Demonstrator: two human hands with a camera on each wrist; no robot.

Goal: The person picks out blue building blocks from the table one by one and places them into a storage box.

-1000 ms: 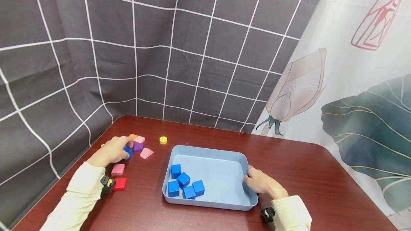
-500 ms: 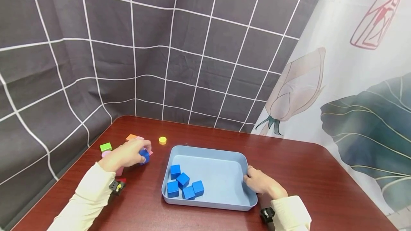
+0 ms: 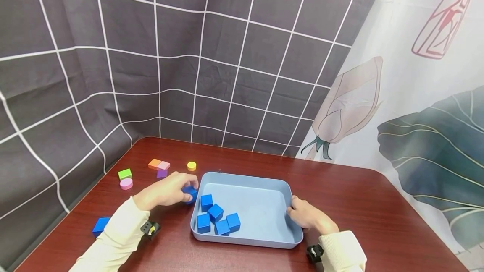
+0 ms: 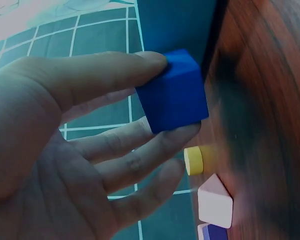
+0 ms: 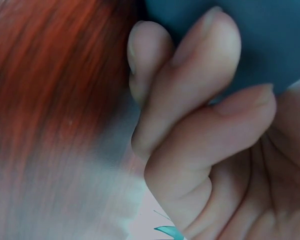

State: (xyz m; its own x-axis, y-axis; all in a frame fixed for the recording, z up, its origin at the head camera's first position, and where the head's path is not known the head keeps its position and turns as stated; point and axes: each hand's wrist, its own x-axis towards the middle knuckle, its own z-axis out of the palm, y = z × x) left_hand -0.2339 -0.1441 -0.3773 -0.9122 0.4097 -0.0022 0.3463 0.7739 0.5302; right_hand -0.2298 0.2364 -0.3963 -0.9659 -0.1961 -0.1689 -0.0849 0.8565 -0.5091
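Between the thumb and fingers of my left hand (image 3: 168, 191) a blue cube (image 4: 177, 97) is pinched. In the head view it hangs just outside the left wall of a light blue tray (image 3: 261, 209). Several more blue cubes (image 3: 216, 212) sit in the tray's left part, near its front corner. My right hand (image 3: 305, 213) grips the tray's right wall. In the right wrist view its curled fingers (image 5: 200, 60) lie against the blue wall; the thumb is hidden there.
On the brown table (image 3: 340, 192), a yellow cylinder (image 3: 191, 166), orange block (image 3: 154, 163), pale pink block (image 3: 164, 166) and purple block (image 3: 162, 173) lie behind my left hand. Left lie a green block (image 3: 124, 174) and pink disc (image 3: 126, 184). Another blue block (image 3: 100, 226) touches my sleeve's outline.
My left hand has carried the blue cube rightward from the loose blocks to the tray's left wall. The blue block left of my sleeve has come into sight. Right hand and tray stay put.
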